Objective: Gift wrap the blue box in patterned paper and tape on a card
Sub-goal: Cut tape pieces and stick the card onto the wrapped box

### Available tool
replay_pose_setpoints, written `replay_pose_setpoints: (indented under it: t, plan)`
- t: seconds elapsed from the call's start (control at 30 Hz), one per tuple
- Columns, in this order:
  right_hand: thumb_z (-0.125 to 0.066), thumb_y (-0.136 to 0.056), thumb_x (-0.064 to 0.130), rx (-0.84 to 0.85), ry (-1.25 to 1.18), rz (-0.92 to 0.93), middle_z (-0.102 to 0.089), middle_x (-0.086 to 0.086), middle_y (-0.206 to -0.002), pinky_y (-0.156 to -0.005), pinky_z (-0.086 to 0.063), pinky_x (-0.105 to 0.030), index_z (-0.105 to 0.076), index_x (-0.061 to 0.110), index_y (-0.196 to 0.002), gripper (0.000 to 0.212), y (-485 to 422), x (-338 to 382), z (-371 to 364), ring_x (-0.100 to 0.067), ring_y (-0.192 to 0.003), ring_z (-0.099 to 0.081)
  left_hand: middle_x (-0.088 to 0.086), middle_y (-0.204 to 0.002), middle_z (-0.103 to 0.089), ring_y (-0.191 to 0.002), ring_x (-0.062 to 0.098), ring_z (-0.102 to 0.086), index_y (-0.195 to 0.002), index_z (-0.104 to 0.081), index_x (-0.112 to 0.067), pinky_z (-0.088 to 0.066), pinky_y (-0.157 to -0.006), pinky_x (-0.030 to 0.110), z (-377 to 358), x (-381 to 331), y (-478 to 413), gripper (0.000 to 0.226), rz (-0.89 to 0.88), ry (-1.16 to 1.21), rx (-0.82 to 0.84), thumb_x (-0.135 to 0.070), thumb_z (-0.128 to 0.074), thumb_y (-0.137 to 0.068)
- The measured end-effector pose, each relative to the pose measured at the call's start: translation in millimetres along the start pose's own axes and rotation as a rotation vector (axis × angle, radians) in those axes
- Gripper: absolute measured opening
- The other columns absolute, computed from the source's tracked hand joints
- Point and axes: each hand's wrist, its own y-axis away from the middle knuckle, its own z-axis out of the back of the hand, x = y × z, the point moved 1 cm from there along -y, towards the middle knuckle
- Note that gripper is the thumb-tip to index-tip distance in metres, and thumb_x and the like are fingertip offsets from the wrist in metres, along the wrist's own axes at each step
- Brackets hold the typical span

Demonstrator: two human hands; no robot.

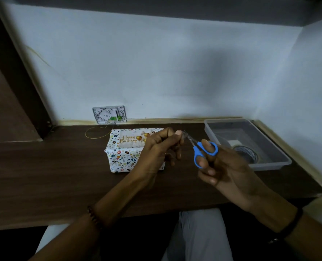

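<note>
On desk point(62, 166): wrapped box point(127, 157), card point(131, 139) on top. Left hand point(160, 147) pinches clear tape strip, barely visible; right hand point(218, 166) grips blue scissors point(201, 149). Step: card taping. Next: likely snip, press strip across card edge.

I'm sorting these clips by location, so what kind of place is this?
Probably a built-in desk nook in a home or small office: a dark wood-grain desktop set against pale walls, an open wall box with exposed wiring at its back edge, and a plastic tray holding a tape roll.
</note>
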Motion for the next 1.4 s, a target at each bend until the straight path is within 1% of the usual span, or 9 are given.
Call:
replay_pose_setpoints:
  t: [0.3, 0.4, 0.53, 0.63, 0.77, 0.93, 1.13, 1.23, 1.4]
  plan:
    - [-0.088, -0.063, 0.047, 0.005, -0.137, -0.068, -0.057, -0.006, -0.069, -0.046, -0.035, -0.025, -0.062, 0.020, -0.074, 0.039, 0, -4, 6, -0.013, -0.054, -0.042, -0.001, -0.073, -0.058, -0.058, 0.011, -0.056, -0.075, -0.053, -0.010, -0.041, -0.047, 0.021, -3, -1, 0, 0.025, 0.041, -0.011, 0.090, -0.018, -0.054, -0.099]
    - [-0.084, -0.065, 0.045, -0.101, -0.154, -0.037, -0.058, -0.007, -0.071, -0.044, -0.034, -0.025, -0.062, 0.018, -0.073, 0.036, -6, 3, 17, -0.014, -0.053, -0.040, -0.002, -0.070, -0.059, -0.058, 0.010, -0.058, -0.083, -0.055, -0.002, -0.042, -0.047, 0.020, -8, 1, 8, 0.022, 0.091, -0.034, 0.142, -0.018, -0.054, -0.098]
    - [-0.070, -0.073, 0.045, -0.333, 0.378, -0.039, -0.072, -0.007, -0.076, -0.045, -0.041, -0.022, -0.061, 0.004, -0.094, 0.047, -13, 18, 45, -0.012, -0.053, -0.048, -0.004, -0.076, -0.064, -0.061, 0.008, -0.059, -0.088, -0.059, -0.004, -0.043, -0.048, 0.020, -11, 12, 12, 0.026, 0.189, 0.023, 0.061, -0.029, -0.055, -0.095]
    - [-0.078, -0.055, 0.057, -0.449, 0.803, -0.101, -0.076, -0.006, -0.088, -0.061, -0.055, -0.032, -0.063, 0.008, -0.096, 0.066, -18, 21, 82, -0.018, -0.073, -0.069, -0.002, -0.082, -0.070, -0.064, 0.007, -0.061, -0.083, -0.063, -0.010, -0.044, -0.050, 0.021, -17, 18, 9, 0.028, 0.251, 0.013, 0.040, -0.032, -0.053, -0.097]
    - [-0.082, -0.076, 0.041, -0.545, 1.234, -0.074, -0.073, -0.002, -0.077, -0.064, -0.058, -0.035, -0.066, 0.022, -0.077, 0.024, -29, 22, 126, -0.018, -0.068, -0.070, 0.001, -0.092, -0.076, -0.071, 0.011, -0.066, -0.087, -0.067, -0.015, -0.046, -0.053, 0.024, -29, 20, 5, 0.031, 0.288, 0.014, 0.069, -0.037, -0.048, -0.100]
    - [-0.079, -0.082, 0.026, -0.637, 1.500, -0.086, -0.070, -0.013, -0.077, -0.052, -0.038, -0.025, -0.065, 0.011, -0.072, 0.022, -48, 19, 159, -0.022, -0.064, -0.061, 0.005, -0.104, -0.076, -0.082, 0.020, -0.071, -0.105, -0.063, -0.012, -0.049, -0.052, 0.026, -36, 22, 3, 0.035, 0.312, 0.055, 0.112, -0.040, -0.042, -0.102]
    - [-0.082, -0.076, 0.015, -0.550, 1.756, -0.282, -0.069, -0.012, -0.078, -0.067, -0.059, -0.036, -0.068, 0.007, -0.074, 0.016, -71, 4, 181, -0.024, -0.066, -0.065, 0.004, -0.111, -0.075, -0.093, 0.023, -0.073, -0.119, -0.057, -0.012, -0.051, -0.054, 0.028, -30, 19, 3, 0.042, 0.258, 0.055, 0.167, -0.044, -0.034, -0.102]
    - [-0.079, -0.079, 0.012, -0.513, 1.872, -0.327, -0.061, -0.008, -0.069, -0.065, -0.053, -0.032, -0.055, 0.009, -0.063, 0.029, -79, 5, 172, -0.023, -0.065, -0.060, 0.005, -0.113, -0.075, -0.095, 0.024, -0.072, -0.121, -0.055, -0.012, -0.052, -0.053, 0.027, -25, 19, 1, 0.045, 0.261, 0.075, 0.170, -0.045, -0.032, -0.102]
    - [-0.068, -0.089, 0.008, -0.336, 1.928, -0.420, -0.067, -0.018, -0.107, -0.082, -0.051, -0.034, -0.064, -0.001, -0.103, 0.017, -81, 15, 165, -0.030, -0.098, -0.065, 0.003, -0.114, -0.074, -0.098, 0.023, -0.072, -0.122, -0.058, -0.015, -0.052, -0.054, 0.027, -20, 23, -2, 0.046, 0.276, 0.078, 0.169, -0.046, -0.029, -0.103]
